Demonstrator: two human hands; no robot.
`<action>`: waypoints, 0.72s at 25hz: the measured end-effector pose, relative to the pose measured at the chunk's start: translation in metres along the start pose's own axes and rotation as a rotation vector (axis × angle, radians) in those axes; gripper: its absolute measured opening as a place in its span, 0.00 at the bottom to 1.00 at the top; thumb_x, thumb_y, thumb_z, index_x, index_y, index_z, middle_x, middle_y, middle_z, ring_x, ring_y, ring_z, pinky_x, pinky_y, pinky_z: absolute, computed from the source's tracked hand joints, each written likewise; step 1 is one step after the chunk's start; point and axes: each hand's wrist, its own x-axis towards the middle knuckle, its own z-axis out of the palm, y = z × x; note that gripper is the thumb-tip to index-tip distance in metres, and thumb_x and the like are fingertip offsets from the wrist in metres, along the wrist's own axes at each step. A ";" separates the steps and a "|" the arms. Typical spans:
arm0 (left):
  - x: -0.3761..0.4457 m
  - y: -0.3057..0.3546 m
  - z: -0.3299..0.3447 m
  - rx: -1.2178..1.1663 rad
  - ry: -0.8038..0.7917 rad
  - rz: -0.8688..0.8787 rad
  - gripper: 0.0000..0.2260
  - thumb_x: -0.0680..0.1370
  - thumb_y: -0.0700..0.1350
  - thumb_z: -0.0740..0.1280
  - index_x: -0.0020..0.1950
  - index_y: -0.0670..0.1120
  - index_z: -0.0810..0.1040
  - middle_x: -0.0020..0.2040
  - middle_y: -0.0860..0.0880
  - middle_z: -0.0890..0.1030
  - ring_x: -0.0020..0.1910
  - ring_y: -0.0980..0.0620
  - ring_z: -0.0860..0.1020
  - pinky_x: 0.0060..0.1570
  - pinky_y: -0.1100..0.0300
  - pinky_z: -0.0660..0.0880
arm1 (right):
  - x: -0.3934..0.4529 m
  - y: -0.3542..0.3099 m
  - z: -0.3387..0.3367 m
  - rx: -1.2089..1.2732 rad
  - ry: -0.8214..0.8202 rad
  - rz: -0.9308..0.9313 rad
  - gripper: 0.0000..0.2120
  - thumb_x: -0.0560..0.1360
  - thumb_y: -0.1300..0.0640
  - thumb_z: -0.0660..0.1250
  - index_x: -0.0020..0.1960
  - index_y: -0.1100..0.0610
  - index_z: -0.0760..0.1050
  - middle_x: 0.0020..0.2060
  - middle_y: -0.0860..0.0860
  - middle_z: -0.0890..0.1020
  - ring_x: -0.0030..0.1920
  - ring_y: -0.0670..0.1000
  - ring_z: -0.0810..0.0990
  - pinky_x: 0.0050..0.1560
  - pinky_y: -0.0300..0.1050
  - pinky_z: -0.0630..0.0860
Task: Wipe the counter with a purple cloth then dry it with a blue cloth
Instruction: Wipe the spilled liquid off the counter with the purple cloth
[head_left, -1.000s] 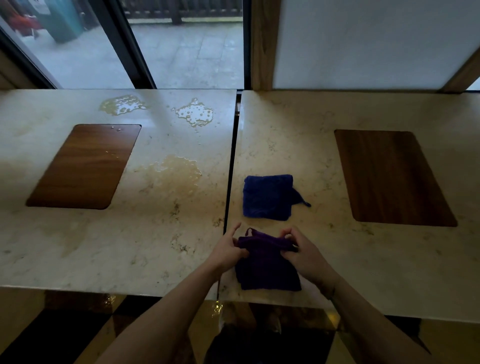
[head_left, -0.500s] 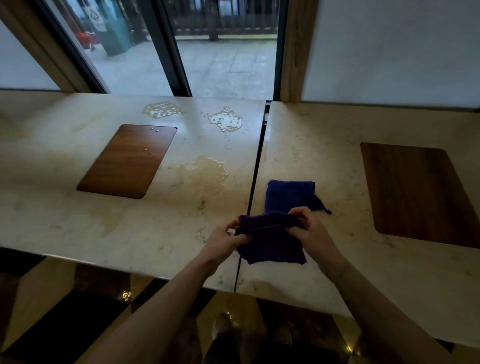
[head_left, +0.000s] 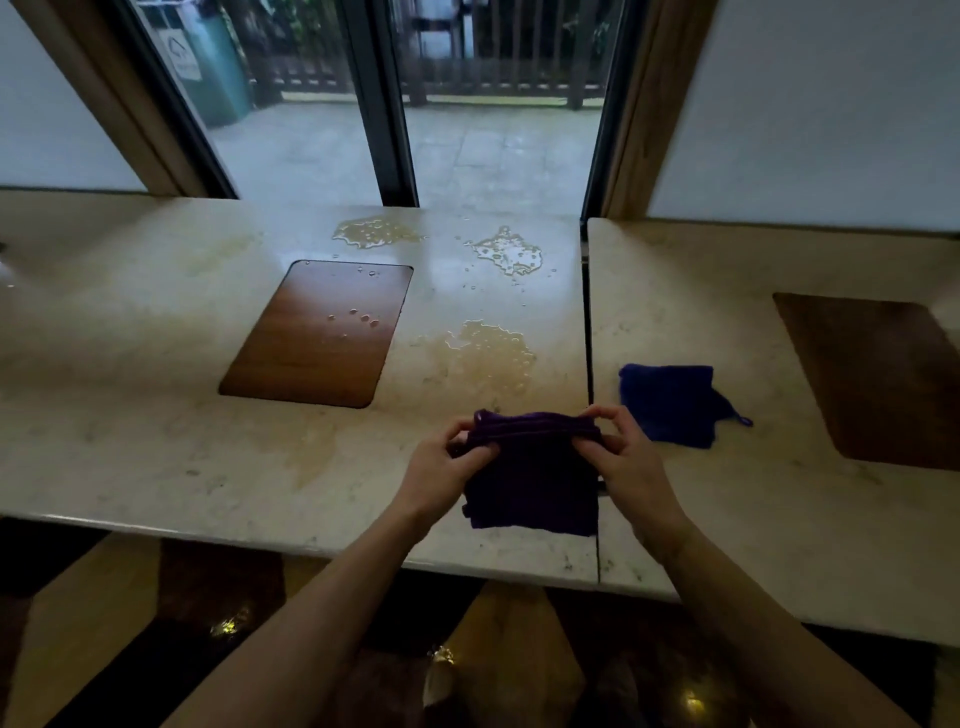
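A folded purple cloth (head_left: 532, 488) hangs above the near edge of the marble counter (head_left: 156, 457). My left hand (head_left: 441, 470) pinches its upper left corner and my right hand (head_left: 623, 462) pinches the upper right corner. A folded blue cloth (head_left: 672, 402) lies flat on the right slab, just beyond my right hand, with a small loop at its right side. Three puddles of water sit on the left slab: a puddle (head_left: 491, 353) just beyond the purple cloth, and two further puddles (head_left: 506, 252) (head_left: 374, 231) near the window.
A wooden inlay (head_left: 322, 332) with a few drops is set in the left slab, and another wooden inlay (head_left: 878, 379) in the right slab. A dark seam (head_left: 589, 332) divides the slabs. Glass doors stand behind the counter.
Both hands have lifted the purple cloth off the right slab and carried it left over the seam. The view has turned left, so the blue cloth now lies to the right.
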 end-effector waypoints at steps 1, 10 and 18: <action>-0.002 -0.001 -0.011 -0.003 -0.020 -0.005 0.08 0.79 0.41 0.67 0.57 0.51 0.79 0.52 0.48 0.84 0.49 0.51 0.84 0.40 0.61 0.79 | -0.005 -0.001 0.011 -0.004 0.025 0.003 0.08 0.81 0.59 0.62 0.58 0.48 0.72 0.49 0.51 0.85 0.47 0.48 0.85 0.36 0.38 0.80; -0.007 -0.007 -0.021 0.068 -0.148 -0.036 0.08 0.80 0.44 0.67 0.58 0.53 0.78 0.54 0.47 0.83 0.50 0.48 0.83 0.41 0.51 0.83 | -0.031 0.006 0.025 -0.024 0.170 0.062 0.08 0.81 0.60 0.63 0.59 0.52 0.73 0.47 0.52 0.85 0.46 0.49 0.84 0.33 0.38 0.79; 0.004 -0.039 0.011 0.175 -0.162 -0.291 0.08 0.79 0.44 0.68 0.57 0.49 0.76 0.51 0.45 0.83 0.46 0.49 0.84 0.39 0.52 0.83 | -0.029 0.050 0.001 -0.088 0.178 0.243 0.10 0.80 0.58 0.64 0.60 0.50 0.74 0.47 0.53 0.84 0.47 0.52 0.84 0.39 0.48 0.84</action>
